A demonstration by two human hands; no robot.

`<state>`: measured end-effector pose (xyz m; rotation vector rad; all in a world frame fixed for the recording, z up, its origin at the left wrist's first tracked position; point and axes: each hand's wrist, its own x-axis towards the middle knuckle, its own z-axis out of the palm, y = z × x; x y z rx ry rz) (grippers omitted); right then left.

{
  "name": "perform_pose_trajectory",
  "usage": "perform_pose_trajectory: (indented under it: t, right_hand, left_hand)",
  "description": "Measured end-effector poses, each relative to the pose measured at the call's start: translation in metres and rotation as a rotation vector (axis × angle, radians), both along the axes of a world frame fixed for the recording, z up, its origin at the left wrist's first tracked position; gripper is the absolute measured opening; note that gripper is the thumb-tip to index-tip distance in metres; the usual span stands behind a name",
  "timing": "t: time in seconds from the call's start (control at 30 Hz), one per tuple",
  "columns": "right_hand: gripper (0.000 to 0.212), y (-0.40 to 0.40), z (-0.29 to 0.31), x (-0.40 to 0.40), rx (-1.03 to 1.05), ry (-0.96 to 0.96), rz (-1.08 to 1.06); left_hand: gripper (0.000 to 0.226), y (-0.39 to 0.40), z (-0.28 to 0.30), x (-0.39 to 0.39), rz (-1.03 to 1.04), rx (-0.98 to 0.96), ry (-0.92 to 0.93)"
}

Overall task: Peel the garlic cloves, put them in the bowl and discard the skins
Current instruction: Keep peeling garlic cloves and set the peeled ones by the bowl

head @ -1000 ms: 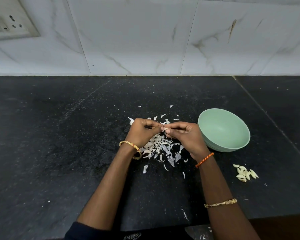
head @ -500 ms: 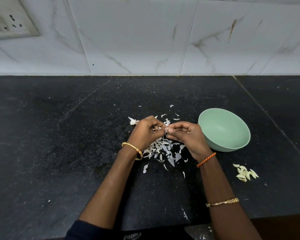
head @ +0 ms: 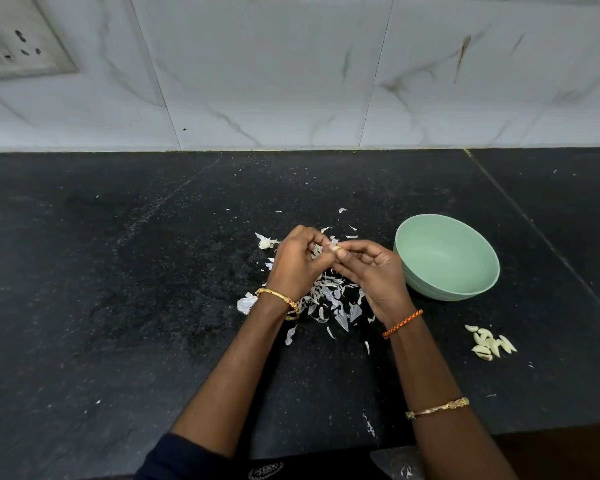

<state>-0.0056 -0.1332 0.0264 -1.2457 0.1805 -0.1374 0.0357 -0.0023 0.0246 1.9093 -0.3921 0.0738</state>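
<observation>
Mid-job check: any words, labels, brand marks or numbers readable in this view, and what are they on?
No text can be read.
Dark garment at the bottom edge: a small round white print, too small and cut off to read.
Green bowl, black counter, wall socket plate and marble tiles: no lettering visible.

This is a home kitchen. A dark, speckled stone tabletop (head: 118, 306) runs up to a far wall of white marble-look tiles (head: 274, 71), with a worn, smudged electrical socket plate (head: 21, 46) set in the tiles at the far left. Food preparation is spread over the stone: a pale green bowl (head: 447, 289) at the right, papery garlic skins (head: 329, 299) in the middle and peeled garlic cloves (head: 490, 344) near the right edge.
</observation>
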Motion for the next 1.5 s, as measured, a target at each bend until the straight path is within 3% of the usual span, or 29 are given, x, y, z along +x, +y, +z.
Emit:
perform_pose_trajectory:
  t: [0.17, 0.4, 0.53, 0.7, 0.83, 0.9, 1.07, 1.33, 1.5]
  right_hand:
    - [0.011, 0.001, 0.000, 0.001, 0.020, -0.026, 0.026]
    - [0.025, 0.005, 0.000, 0.002, 0.203, -0.026, 0.033]
    - [0.033, 0.002, 0.003, 0.005, 0.296, -0.038, 0.027]
    - [0.024, 0.000, 0.004, 0.004, 0.274, -0.023, 0.031]
    - [0.024, -0.002, 0.005, 0.004, 0.210, -0.019, 0.035]
    - [0.022, -0.003, 0.005, 0.004, 0.186, -0.007, 0.036]
    - [0.013, -0.007, 0.004, 0.002, 0.109, 0.034, 0.065]
    - [0.015, -0.013, 0.005, 0.001, 0.157, 0.118, 0.119]
    - [0.015, -0.015, 0.006, 0.003, 0.197, 0.203, 0.163]
  left_hand:
    - [0.028, 0.000, 0.001, 0.000, 0.003, -0.001, 0.017]
    - [0.006, -0.003, 0.000, -0.003, -0.001, -0.010, 0.064]
    - [0.020, -0.001, -0.007, -0.003, -0.014, -0.011, 0.096]
    - [0.032, 0.002, 0.001, -0.003, 0.022, -0.120, 0.130]
    - [0.013, 0.006, 0.008, -0.003, -0.026, -0.239, 0.112]
    - [0.022, 0.007, 0.007, -0.002, -0.068, -0.203, 0.063]
    - [0.014, 0.009, 0.005, 0.000, -0.028, -0.158, 0.005]
    - [0.016, 0.012, 0.009, -0.002, -0.028, -0.108, -0.038]
    - [0.009, 0.014, 0.007, -0.001, -0.026, 0.053, -0.157]
